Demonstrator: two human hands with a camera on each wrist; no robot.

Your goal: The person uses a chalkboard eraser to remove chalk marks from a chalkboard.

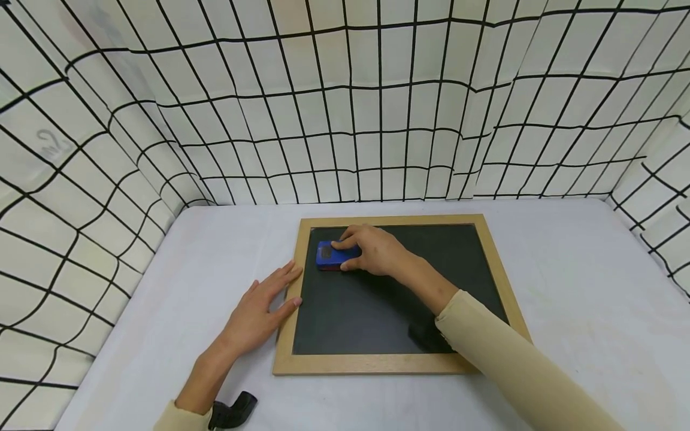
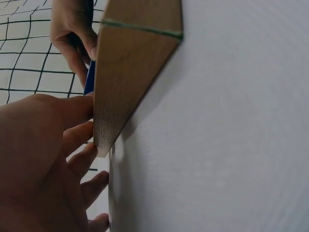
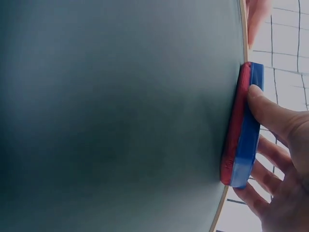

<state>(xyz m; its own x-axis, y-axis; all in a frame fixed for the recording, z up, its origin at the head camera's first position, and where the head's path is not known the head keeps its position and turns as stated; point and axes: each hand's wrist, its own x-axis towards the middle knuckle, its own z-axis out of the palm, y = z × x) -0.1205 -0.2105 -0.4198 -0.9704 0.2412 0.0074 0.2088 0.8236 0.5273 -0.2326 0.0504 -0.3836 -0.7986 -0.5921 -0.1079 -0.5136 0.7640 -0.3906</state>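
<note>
A blackboard (image 1: 356, 317) in a light wooden frame lies flat on the white-covered table. My right hand (image 1: 374, 250) grips a blue board eraser (image 1: 330, 254) near the board's upper left corner. In the right wrist view, the eraser's red felt underside (image 3: 235, 125) lies against the dark surface, thumb on one side and fingers on the other. My left hand (image 1: 260, 311) rests at the left side of the frame, fingers extended, thumb and fingertips touching the wood. The left wrist view shows the frame's wooden edge (image 2: 130, 72) beside those fingers.
White walls with a black wire grid (image 1: 350, 108) enclose the table's back and sides. White cloth (image 1: 582, 287) covers the table around the board. A black strap-like piece (image 1: 234, 410) is at my left wrist. The right forearm crosses over the board's lower right part.
</note>
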